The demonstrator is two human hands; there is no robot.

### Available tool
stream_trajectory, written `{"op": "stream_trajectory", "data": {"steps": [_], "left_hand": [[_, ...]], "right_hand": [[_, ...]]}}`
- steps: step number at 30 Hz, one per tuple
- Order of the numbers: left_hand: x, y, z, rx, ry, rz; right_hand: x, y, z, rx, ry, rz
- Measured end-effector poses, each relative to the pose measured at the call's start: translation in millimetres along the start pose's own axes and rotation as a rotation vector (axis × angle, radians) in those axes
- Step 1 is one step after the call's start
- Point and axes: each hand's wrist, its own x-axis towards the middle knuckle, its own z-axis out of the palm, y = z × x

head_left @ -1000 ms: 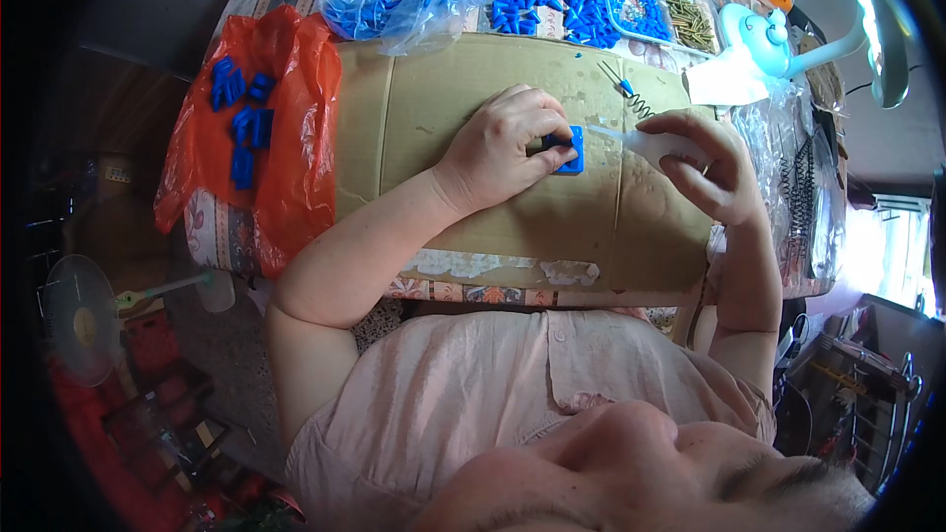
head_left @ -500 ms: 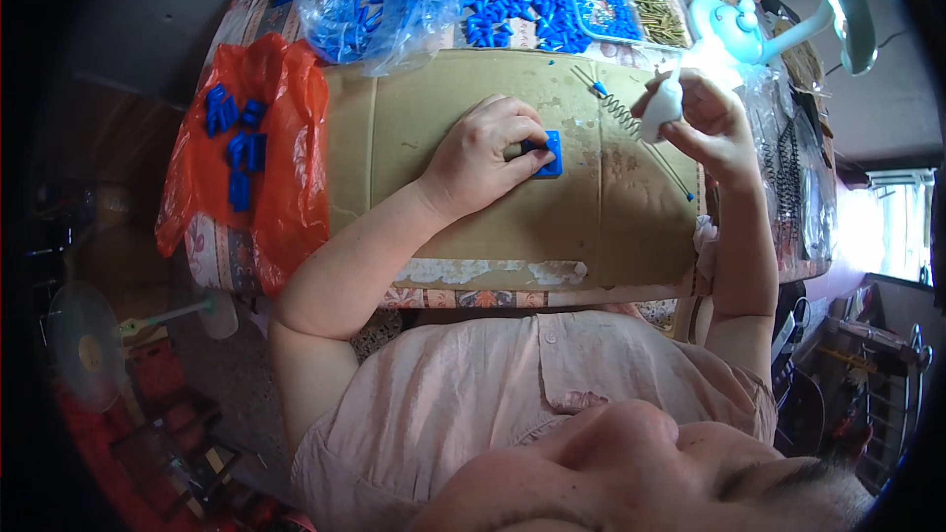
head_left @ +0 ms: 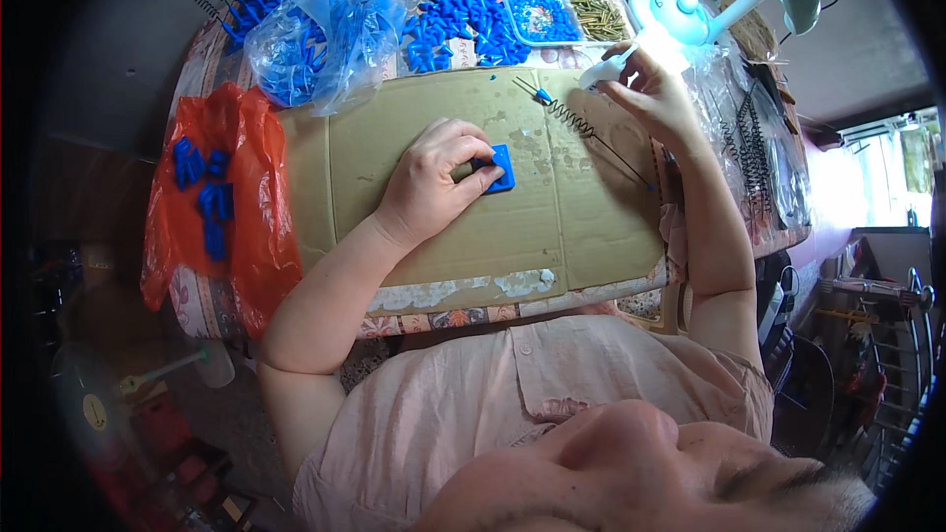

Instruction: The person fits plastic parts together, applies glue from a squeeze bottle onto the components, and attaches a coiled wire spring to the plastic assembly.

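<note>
My left hand (head_left: 434,177) is closed at a small square blue plastic piece (head_left: 504,167), with thumb and fingertips on its left side, and the piece lies on the cardboard sheet (head_left: 394,227). Over the far right of the cardboard, my right hand (head_left: 655,99) grips a small white squeeze bottle (head_left: 603,72), partly hidden by the fingers and washed out by lamp light. Between the hands lies a thin rod with a coil spring (head_left: 572,120) around it and a blue cone (head_left: 543,97) near its far end.
An orange-red plastic bag (head_left: 256,227) with several blue pieces lies at left. Beyond the cardboard are a clear bag (head_left: 325,49) of blue parts, a blue cone pile (head_left: 463,25), a tray (head_left: 542,20) and brass-coloured pins (head_left: 596,18). A lit lamp (head_left: 680,12) stands far right, near dark springs (head_left: 754,153).
My right hand has carried the white bottle farther away, toward the lamp, and tilted it. My left hand stays at the blue piece. The whole view has shifted.
</note>
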Motion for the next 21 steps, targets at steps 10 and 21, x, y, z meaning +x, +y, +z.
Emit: {"op": "stream_trajectory", "data": {"steps": [10, 21], "left_hand": [[0.5, -1.1, 2.4, -0.002, 0.004, -0.014], [-0.1, -2.2, 0.1, 0.007, 0.003, 0.017]], "right_hand": [[3.8, 23.7, -0.9, -0.16, -0.016, -0.08], [-23.0, -33.7, -6.5, -0.474, -0.175, 0.028]]}}
